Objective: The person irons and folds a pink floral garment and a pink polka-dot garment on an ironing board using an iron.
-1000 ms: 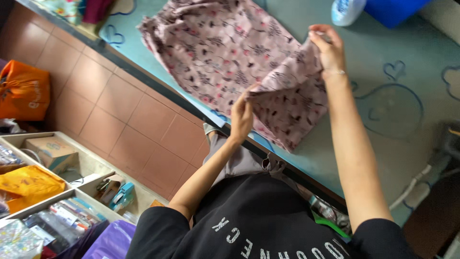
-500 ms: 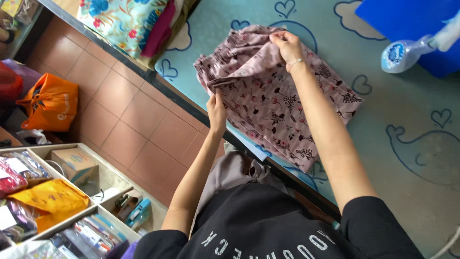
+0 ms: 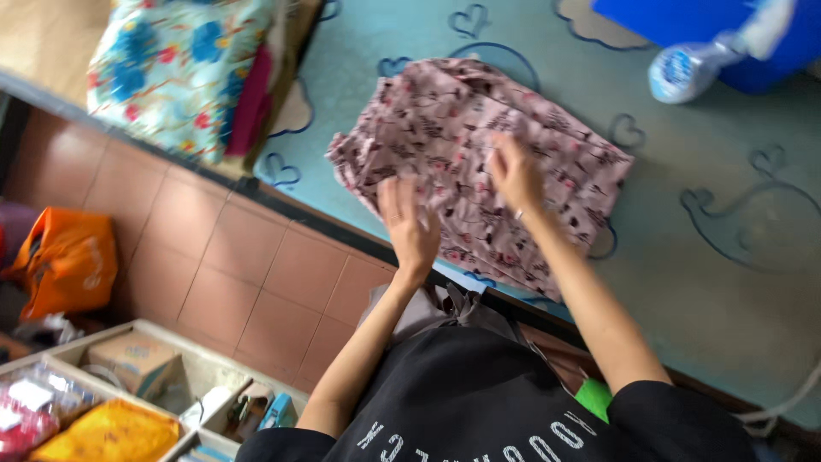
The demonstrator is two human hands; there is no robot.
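The teal surface (image 3: 710, 282), printed with dark blue hearts and whale outlines, fills the upper right of my view, and the brown tiled floor (image 3: 214, 257) runs below its edge. On the surface, near that edge, lies the pink patterned cloth (image 3: 445, 128), folded over on itself into a rumpled, roughly rectangular heap. A stack of bright fabric (image 3: 171, 68), blue and red flowers on a pale ground with a dark pink layer beneath, sits to the left of the cloth, apart from it. At the top right a blue box (image 3: 676, 17) rests against the frame edge, with a white and blue spray bottle (image 3: 701, 64) lying just in front of it. Down on the floor are an orange bag (image 3: 64, 265) and a divided tray (image 3: 162, 393) holding a small cardboard box and yellow packets.

My right hand (image 3: 516, 175) lies flat on the cloth, fingers spread, pressing down. My left hand (image 3: 410, 224) is open, fingers stretched out, over the cloth's near edge; I cannot tell whether it touches the fabric.
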